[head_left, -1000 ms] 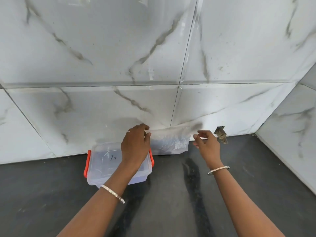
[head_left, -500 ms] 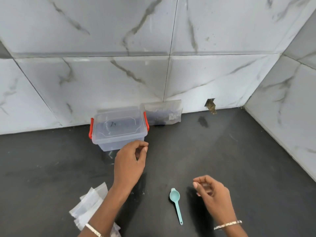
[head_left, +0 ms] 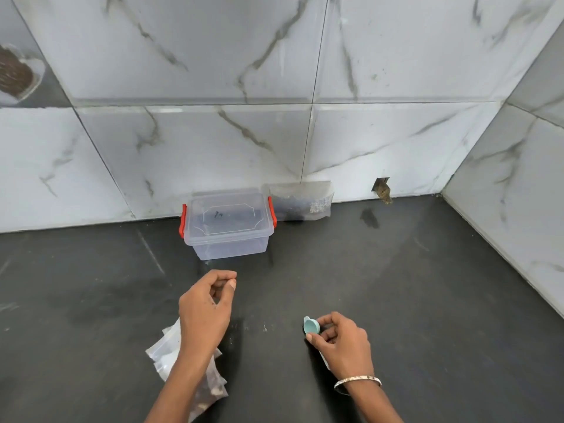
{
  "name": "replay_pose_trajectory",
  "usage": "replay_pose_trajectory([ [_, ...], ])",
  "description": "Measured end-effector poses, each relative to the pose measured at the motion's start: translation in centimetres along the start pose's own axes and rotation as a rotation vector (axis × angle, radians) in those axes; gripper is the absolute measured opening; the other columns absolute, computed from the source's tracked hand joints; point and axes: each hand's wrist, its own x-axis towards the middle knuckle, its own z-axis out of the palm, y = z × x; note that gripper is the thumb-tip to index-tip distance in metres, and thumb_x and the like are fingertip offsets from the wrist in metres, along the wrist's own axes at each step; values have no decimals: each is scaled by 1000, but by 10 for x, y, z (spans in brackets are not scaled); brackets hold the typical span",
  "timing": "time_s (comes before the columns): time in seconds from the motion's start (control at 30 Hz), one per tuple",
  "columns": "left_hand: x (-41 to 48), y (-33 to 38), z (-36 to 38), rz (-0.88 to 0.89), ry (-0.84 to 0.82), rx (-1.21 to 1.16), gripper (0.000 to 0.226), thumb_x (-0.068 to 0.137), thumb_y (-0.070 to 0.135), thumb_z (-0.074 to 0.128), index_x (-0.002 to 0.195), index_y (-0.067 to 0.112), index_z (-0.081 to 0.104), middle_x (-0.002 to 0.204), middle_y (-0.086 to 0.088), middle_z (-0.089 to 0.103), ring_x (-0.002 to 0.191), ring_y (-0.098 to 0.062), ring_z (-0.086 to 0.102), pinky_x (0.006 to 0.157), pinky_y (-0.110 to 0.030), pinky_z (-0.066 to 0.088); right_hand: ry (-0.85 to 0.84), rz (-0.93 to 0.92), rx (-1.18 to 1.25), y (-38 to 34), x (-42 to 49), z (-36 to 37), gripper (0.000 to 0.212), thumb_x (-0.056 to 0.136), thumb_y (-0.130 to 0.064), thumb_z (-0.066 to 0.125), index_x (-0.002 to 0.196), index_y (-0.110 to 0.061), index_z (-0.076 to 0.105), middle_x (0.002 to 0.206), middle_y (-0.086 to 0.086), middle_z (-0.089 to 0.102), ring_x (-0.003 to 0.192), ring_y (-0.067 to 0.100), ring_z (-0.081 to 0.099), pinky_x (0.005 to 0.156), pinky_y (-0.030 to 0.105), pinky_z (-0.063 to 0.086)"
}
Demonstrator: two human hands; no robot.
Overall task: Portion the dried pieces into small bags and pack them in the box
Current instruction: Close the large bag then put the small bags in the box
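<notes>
A clear plastic box (head_left: 227, 222) with orange latches and its lid on stands against the tiled wall. To its right a large clear bag of dark dried pieces (head_left: 300, 201) leans on the wall. My left hand (head_left: 206, 309) hovers in front of the box, fingers curled loosely, holding nothing. Under its forearm lies a pile of small clear bags (head_left: 171, 352), some with brown pieces inside. My right hand (head_left: 340, 341) closes on a small teal scoop (head_left: 311, 326) on the counter; its handle is hidden under my fingers.
The dark counter (head_left: 427, 285) meets marble-tiled walls at the back and right. A small hole with debris (head_left: 383, 190) is in the back wall near the corner. A round brown item (head_left: 15, 74) is reflected at the upper left.
Both hands drew back from the bag by the wall toward me. My right hand came down onto the teal scoop and closed around it. My left hand stayed in front of the box.
</notes>
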Motion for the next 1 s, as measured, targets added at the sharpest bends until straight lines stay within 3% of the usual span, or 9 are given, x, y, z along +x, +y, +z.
replay_pose_trajectory([
  [0.2, 32, -9, -9, -28, 71, -9, 15, 91, 12, 72, 96, 25, 76, 83, 10, 75, 80, -14, 70, 75, -26, 51, 161, -78, -51, -32, 65, -22, 26, 69, -26, 83, 87, -26, 64, 57, -17, 61, 67, 9, 62, 65, 27, 43],
  [0.27, 46, -13, -9, -68, 97, -15, 14, 92, 13, 69, 97, 24, 75, 84, 8, 75, 82, -16, 72, 80, -32, 55, 206, -120, -99, -47, 101, -26, 24, 75, -21, 80, 94, -22, 67, 67, -12, 67, 79, 17, 67, 71, 29, 46],
  [0.4, 68, -25, -7, -154, 178, -21, 8, 95, 19, 66, 94, 25, 72, 79, 6, 74, 77, -22, 73, 86, -45, 58, 272, -250, -351, -70, 164, -22, 22, 87, -9, 63, 108, -10, 64, 96, 12, 72, 95, 36, 65, 76, 37, 47],
  [0.63, 94, -32, -10, -228, 273, 16, 18, 99, 36, 62, 99, 18, 63, 86, 0, 72, 79, -25, 72, 77, -38, 49, 257, -396, -628, -84, 208, 5, 31, 72, 14, 67, 100, 3, 61, 96, 21, 67, 92, 38, 62, 71, 40, 51],
  [0.8, 109, -34, -18, -233, 249, 18, 22, 100, 41, 59, 108, 21, 61, 95, 5, 70, 84, -24, 72, 86, -44, 54, 331, -521, -726, -75, 217, 22, 46, 37, 18, 82, 72, -3, 60, 64, 15, 61, 60, 32, 60, 48, 33, 51],
  [1.0, 129, -33, -16, -278, 152, 44, 42, 99, 51, 55, 124, 18, 62, 109, -2, 73, 87, -22, 73, 93, -50, 57, 331, -611, -729, -61, 224, 25, 40, 47, 15, 79, 79, -4, 64, 71, 13, 61, 61, 30, 57, 54, 36, 53],
])
